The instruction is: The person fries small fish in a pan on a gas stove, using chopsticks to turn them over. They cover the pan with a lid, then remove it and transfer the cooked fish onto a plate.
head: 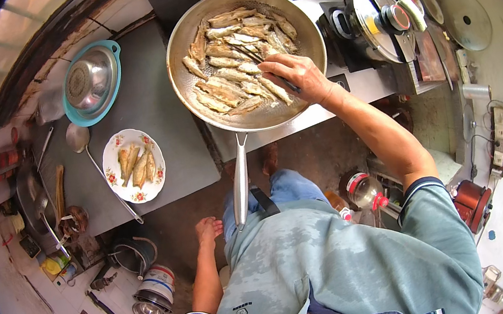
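In the head view a large frying pan (187,93) holds many small browned fish (222,91) frying in bubbling oil. Over the pan's right half, my right hand (296,76) grips dark chopsticks (248,54), whose tips reach in among the fish. My left hand (209,229) hangs at my side, left of the pan's steel handle (241,187) and apart from it. Its fingers are slightly curled with nothing seen in them. On the grey counter to the left, a flower-patterned white plate (111,169) carries several fried fish (137,166).
A long metal ladle (78,137) lies beside the plate. Behind it stand a turquoise basin (118,86) and an upturned steel bowl (91,80). A lidded pressure cooker (380,23) is at the right. Plastic bottles (364,189) stand low at right, a bucket (134,255) at left.
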The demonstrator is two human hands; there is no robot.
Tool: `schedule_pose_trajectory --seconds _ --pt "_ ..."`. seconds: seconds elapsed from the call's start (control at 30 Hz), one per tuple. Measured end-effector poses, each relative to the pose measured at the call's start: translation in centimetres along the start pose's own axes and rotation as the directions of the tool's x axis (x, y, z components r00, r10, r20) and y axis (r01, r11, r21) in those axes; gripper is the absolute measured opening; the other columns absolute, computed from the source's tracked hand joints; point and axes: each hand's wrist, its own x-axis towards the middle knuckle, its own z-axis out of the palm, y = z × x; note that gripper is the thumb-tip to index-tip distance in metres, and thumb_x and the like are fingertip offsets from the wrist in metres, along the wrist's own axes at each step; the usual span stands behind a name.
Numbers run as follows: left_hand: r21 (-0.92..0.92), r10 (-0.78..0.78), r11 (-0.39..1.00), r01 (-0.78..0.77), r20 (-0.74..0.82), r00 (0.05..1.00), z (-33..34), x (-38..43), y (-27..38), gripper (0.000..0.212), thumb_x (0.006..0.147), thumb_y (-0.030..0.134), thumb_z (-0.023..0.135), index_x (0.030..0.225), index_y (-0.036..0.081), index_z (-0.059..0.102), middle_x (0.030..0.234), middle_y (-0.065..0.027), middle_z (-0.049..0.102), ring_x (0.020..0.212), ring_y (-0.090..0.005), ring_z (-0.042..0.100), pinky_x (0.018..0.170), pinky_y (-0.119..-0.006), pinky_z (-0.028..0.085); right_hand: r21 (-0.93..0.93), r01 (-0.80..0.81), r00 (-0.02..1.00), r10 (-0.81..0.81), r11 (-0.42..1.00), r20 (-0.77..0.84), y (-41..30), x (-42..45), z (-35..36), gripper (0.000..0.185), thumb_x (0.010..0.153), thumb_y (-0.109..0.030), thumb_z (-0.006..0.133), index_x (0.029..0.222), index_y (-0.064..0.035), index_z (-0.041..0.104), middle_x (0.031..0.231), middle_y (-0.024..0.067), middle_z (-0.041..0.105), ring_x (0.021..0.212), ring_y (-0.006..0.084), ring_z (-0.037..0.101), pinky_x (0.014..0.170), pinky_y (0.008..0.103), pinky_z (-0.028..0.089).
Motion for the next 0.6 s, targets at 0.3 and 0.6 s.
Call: schedule_pose_trajectory --seconds 0.3,0.6 --pt "0.008 0.006 1.0 -0.006 -0.001 1.0 0.03 -0.26 0.5 0.016 0.093 0.012 0.055 0.103 0.0 0.059 0.08 -0.0116 0.068 0.064 -0.0189 0.065 0.058 -0.033 0.057 -0.016 -0.026 1.0 0.026 1.0 0.007 0.01 -0.42 0.24 0.021 0.086 -0.004 0.068 0.106 -0.0019 0.063 0.098 0.0146 0.065 0.081 0.0321 0.067 0.07 0.0375 0.056" --pt "0.007 0.0 1.0 0.0 -0.003 1.0 0.0 -0.02 0.09 0.015 0.094 0.012 0.055 0.102 0.001 0.059 0.08 -0.011 0.067 0.064 -0.0184 0.064 0.058 -0.033 0.057 0.022 -0.075 0.996 0.076 0.997 -0.04 0.15 0.0 0.13 0.021 0.085 0.0 0.065 0.106 -0.0013 0.062 0.097 0.0143 0.064 0.082 0.0322 0.067 0.07 0.0376 0.055"
